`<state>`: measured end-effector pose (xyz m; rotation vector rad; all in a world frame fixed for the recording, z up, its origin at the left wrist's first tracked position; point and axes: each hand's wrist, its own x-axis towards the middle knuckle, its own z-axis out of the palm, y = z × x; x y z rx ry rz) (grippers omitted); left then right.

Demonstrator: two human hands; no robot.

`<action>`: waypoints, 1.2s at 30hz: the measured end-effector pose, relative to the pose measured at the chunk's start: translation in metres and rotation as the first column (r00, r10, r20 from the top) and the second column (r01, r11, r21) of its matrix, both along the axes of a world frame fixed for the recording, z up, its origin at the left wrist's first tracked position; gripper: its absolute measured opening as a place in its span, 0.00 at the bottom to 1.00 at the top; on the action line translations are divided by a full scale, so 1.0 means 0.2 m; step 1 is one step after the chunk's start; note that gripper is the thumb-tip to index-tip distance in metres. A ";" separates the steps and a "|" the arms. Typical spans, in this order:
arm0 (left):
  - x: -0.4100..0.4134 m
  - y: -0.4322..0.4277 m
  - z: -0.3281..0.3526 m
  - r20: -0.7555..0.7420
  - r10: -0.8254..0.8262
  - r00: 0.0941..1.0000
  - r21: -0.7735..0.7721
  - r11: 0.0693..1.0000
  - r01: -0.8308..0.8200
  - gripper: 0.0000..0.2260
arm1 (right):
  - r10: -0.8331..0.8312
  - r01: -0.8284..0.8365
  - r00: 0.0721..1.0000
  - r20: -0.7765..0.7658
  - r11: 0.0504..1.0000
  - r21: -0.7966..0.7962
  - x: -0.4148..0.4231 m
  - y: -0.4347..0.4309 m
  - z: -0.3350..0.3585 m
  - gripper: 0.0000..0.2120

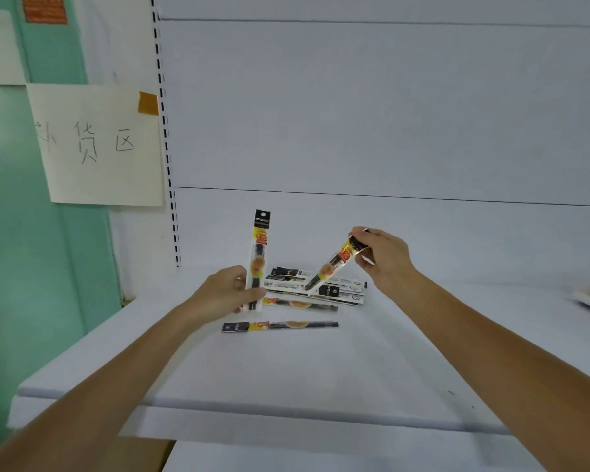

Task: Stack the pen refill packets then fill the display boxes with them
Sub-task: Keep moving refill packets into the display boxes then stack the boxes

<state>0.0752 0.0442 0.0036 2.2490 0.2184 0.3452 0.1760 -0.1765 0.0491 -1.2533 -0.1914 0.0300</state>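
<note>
- Your left hand [225, 291] grips the upright packet [260, 247] by its lower end, above the shelf [286, 369].
- Your right hand [384, 257] pinches the tilted packet [334, 264] at its black top end. The lower end points down over the pile of packets [338, 291].
- This pile lies flat toward the back edge of the shelf, between your two hands.
- The single packet [280, 326] lies alone just in front of the pile, toward the front edge.
</note>
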 end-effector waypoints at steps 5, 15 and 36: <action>0.01 -0.09 0.02 0.330 0.155 0.931 0.077 0.979 -0.190 0.12 | 0.179 -0.172 0.976 0.126 0.983 -0.064 -0.07 0.17 0.09 0.06; -0.08 -0.20 0.04 0.046 -0.119 0.992 -0.352 0.928 0.127 0.10 | -0.013 0.045 0.986 0.165 0.980 -0.192 -0.02 0.27 0.07 0.09; -0.19 0.19 -0.09 0.052 0.335 0.941 -0.450 0.849 -0.277 0.10 | 0.686 0.182 0.699 0.201 0.101 -0.978 -0.09 0.31 -0.25 0.11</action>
